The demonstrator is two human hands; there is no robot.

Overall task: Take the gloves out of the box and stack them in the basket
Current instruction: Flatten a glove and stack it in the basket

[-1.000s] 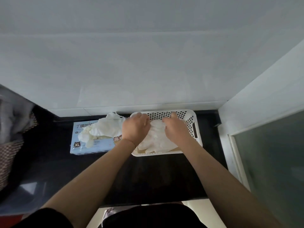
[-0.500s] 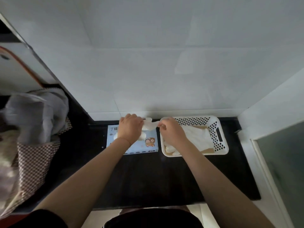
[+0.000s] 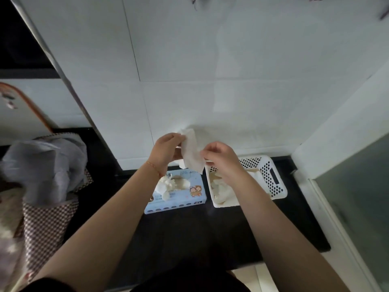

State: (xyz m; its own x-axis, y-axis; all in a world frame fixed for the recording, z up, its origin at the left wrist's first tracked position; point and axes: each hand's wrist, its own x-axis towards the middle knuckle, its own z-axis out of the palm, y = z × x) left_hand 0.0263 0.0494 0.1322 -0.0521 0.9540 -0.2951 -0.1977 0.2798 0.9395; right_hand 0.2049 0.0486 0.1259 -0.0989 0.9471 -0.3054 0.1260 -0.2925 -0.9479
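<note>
A white glove (image 3: pixel 191 152) hangs in the air above the gap between box and basket. My left hand (image 3: pixel 166 149) pinches its upper edge and my right hand (image 3: pixel 219 158) pinches its right side. Below, the light-blue glove box (image 3: pixel 179 194) lies on the black counter with more white gloves (image 3: pixel 168 183) bunched out of its opening. To its right stands the white perforated basket (image 3: pixel 271 175), with several gloves (image 3: pixel 221 187) lying inside, partly hidden by my right forearm.
The black counter (image 3: pixel 189 232) runs along a white tiled wall (image 3: pixel 210 91). A checked fabric bag with grey cloth (image 3: pixel 46 165) stands at the left. A frosted glass panel (image 3: pixel 357 197) and white frame close off the right side.
Both hands have risen from the box opening, lifting a glove clear of the box and spreading it between them. A second ago they were pressing gloves down in the basket.
</note>
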